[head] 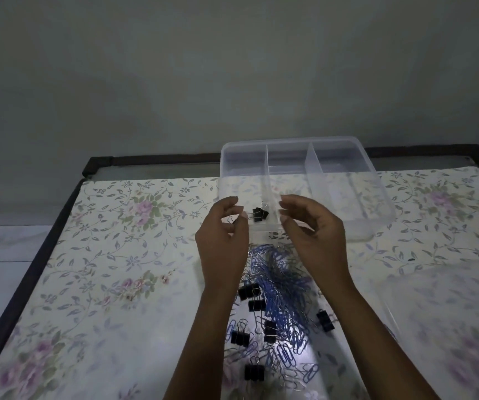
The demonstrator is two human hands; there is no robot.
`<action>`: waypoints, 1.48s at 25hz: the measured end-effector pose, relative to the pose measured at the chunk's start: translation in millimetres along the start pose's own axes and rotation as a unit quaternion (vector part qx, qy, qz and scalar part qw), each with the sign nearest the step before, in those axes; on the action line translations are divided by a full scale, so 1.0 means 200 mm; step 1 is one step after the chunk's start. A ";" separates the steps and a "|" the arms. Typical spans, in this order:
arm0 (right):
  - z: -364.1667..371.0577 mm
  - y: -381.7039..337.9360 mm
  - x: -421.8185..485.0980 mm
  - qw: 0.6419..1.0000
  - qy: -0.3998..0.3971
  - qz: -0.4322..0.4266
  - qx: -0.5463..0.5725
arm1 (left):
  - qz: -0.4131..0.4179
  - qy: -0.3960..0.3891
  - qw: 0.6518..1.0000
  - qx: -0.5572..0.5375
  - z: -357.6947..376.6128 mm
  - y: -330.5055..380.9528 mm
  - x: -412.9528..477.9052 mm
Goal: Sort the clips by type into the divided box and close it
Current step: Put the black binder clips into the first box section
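Paper clips (278, 284), blue and silver, in a loose heap at lower centre of the frame, on the flowered cloth (102, 284) spread over the dark-framed worktop (97, 163). Loose binder clips (249, 291), black, scattered in and around that heap: two close together at its left edge, one at its right edge, others further down toward the bottom edge. Sorted binder clips (260, 214), also black, already inside the box, in the left compartment near the front wall.

Clear plastic box (333, 157) just above the heap, at centre of the frame, lid off, split by two upright dividers into three compartments side by side.

Left hand (222, 235) raised over the near left corner of the box, fingers curled in toward the thumb. A small wire loop visible in the gap between them; pinched there or merely lying in the box behind, cannot tell. Right hand (310, 229) raised just beside it, at the near end of the left divider, fingers loosely curved, thumb and forefinger apart, holding nothing. Touching the box or not, cannot tell. Both forearms reaching up from the bottom edge, across the heap.

Flat cloudy plastic piece (449, 313) at lower right, lying on the cloth. Plain grey wall (232, 67) across the upper half.
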State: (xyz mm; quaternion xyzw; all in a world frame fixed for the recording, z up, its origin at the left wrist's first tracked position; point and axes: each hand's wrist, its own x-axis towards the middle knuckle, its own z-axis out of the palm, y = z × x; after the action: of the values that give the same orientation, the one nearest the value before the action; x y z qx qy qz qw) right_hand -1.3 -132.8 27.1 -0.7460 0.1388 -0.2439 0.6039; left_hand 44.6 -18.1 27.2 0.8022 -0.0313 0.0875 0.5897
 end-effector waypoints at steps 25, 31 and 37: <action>-0.33 -0.06 -0.16 0.972 -0.080 0.208 -0.079 | -0.069 -0.143 0.979 0.127 -0.23 0.05 -0.09; -0.08 -0.11 0.05 0.993 -0.031 0.107 -0.031 | -0.034 -0.078 0.996 0.009 -0.08 0.12 0.05; 0.06 -0.04 0.20 0.989 -0.047 0.070 -0.124 | 0.036 -0.045 0.994 0.092 0.03 0.00 0.15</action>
State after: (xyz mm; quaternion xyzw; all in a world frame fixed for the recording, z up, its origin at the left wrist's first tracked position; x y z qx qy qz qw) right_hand 39.0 -140.7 41.4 -0.8143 0.1916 -0.1467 0.5279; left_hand 74.4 -22.4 30.3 0.8547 -0.0788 0.0750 0.5075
